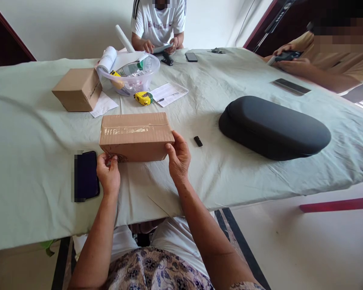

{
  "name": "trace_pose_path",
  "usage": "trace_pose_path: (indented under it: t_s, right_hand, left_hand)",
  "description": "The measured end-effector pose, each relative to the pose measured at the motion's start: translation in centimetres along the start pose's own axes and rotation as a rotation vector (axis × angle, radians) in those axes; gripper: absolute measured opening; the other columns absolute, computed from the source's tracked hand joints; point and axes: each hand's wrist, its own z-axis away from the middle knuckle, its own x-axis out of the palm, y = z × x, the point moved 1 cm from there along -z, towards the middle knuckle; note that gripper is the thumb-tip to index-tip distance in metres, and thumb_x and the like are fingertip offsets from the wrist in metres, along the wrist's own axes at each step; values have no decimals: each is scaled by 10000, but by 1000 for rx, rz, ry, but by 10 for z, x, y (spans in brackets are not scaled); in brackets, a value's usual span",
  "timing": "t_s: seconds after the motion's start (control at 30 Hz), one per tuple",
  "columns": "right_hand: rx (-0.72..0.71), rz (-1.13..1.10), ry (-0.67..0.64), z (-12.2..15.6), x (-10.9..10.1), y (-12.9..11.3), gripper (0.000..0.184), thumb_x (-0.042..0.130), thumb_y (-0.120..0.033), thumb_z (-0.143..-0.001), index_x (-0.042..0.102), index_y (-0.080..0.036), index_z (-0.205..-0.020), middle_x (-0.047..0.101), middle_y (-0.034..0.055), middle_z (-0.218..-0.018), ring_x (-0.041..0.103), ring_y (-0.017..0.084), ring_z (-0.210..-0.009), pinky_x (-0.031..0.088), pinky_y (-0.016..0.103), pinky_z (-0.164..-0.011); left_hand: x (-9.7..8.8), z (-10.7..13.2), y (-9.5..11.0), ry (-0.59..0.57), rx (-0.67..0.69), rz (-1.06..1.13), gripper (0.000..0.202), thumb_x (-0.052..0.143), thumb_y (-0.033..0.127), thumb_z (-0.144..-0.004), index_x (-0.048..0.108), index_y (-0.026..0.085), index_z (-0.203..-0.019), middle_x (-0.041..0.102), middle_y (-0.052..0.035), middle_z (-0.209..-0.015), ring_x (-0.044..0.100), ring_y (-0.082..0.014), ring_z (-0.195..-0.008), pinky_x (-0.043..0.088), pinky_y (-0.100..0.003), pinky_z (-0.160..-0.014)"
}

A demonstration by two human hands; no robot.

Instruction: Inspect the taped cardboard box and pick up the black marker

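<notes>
A brown cardboard box (135, 135) with clear tape along its top is between my hands on the cloth-covered table. My left hand (109, 173) grips its lower front left corner, thumb and fingers closed there. At the right end, my right hand (179, 156) holds the box with the thumb on the front face and the fingers around the side. Just left of my left hand lies a dark phone (88, 175). A small black object (198, 141), like a USB stick, rests to the right of my right hand.
A second cardboard box (77, 89) and a plastic basin (129, 82) with bottles and paper rolls stand behind. A yellow tape measure (143, 98) lies by a paper sheet (171, 93). A large dark case (274, 127) sits at right. Two people sit across and at right.
</notes>
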Motion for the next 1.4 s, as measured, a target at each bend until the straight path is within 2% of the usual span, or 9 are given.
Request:
trace_pose_path:
  t_s: [0.23, 0.5, 0.6, 0.73, 0.83, 0.93, 1.07, 1.13, 1.4]
  right_hand:
    - [33, -8, -22, -2, -4, 1, 379, 645, -481, -908, 686, -271, -1221, 735, 72, -1207, 685, 218, -1093, 553, 428, -997]
    - [-17, 10, -107, -1, -6, -2, 506, 593, -514, -940, 557, -325, -1408, 574, 95, -1479, 591, 256, -1307, 549, 448, -1028]
    - [-37, 2, -155, -2, -6, 0, 569, 619, -500, -930, 492, -336, -1460, 565, 99, -1489, 594, 264, -1309, 554, 461, -1028]
    - [-82, 38, -177, -1, -5, 5, 522, 616, -456, -942, 517, -335, -1439, 573, 82, -1481, 575, 258, -1335, 525, 467, -1080]
    - [-74, 78, -182, -1, -5, 8, 494, 586, -450, -957, 535, -319, -1431, 576, 83, -1477, 566, 255, -1341, 502, 474, -1109]
    - [8, 119, -192, 0, -5, 11, 518, 565, -480, -959, 515, -327, -1451, 555, 89, -1499, 567, 260, -1331, 534, 481, -1060]
    - [74, 161, -238, 1, -6, 13, 570, 537, -505, -966, 440, -349, -1506, 512, 85, -1544, 576, 257, -1314, 557, 472, -1013]
    - [66, 155, -248, 0, -6, 12, 574, 531, -506, -969, 428, -344, -1510, 526, 88, -1531, 583, 258, -1306, 554, 471, -1011]
    - [42, 171, -56, 3, -9, 13, 404, 569, -499, -958, 538, -292, -1303, 691, 88, -1218, 668, 225, -1110, 567, 410, -920]
  left_hand:
    - [1, -1, 2, 24, -2, 26, 180, 666, 263, -759, 637, 173, -912, 709, -27, -858, 681, -162, -795, 529, -279, -733]
    - [-3, 2, 18, 126, 116, 91, 248, 703, 379, -795, 669, 159, -906, 685, -10, -799, 636, -127, -713, 499, -241, -659]
    - [-4, 1, 19, 181, 129, 91, 242, 703, 374, -805, 673, 161, -915, 683, -3, -796, 623, -117, -694, 493, -239, -656]
    - [-4, -1, 19, 211, 127, 113, 234, 697, 359, -813, 674, 156, -927, 677, -1, -780, 616, -114, -675, 490, -237, -642]
    - [-4, -1, 18, 188, 128, 90, 235, 675, 359, -834, 674, 158, -954, 676, -9, -801, 624, -118, -689, 502, -241, -648]
    - [-3, 0, 14, 143, 146, 64, 242, 652, 358, -860, 677, 163, -1002, 683, -37, -885, 661, -140, -797, 537, -262, -727]
    - [0, 2, 6, 26, 131, 61, 428, 672, 396, -862, 634, 193, -1237, 669, -102, -1141, 676, -203, -1071, 563, -302, -864]
    - [0, 3, 5, -17, 139, 29, 519, 681, 415, -862, 588, 203, -1326, 644, -122, -1212, 659, -219, -1130, 568, -313, -882]
    - [-2, 10, 25, -12, 293, -117, 466, 598, 399, -934, 579, 165, -1336, 662, -127, -1148, 663, -190, -997, 545, -288, -798]
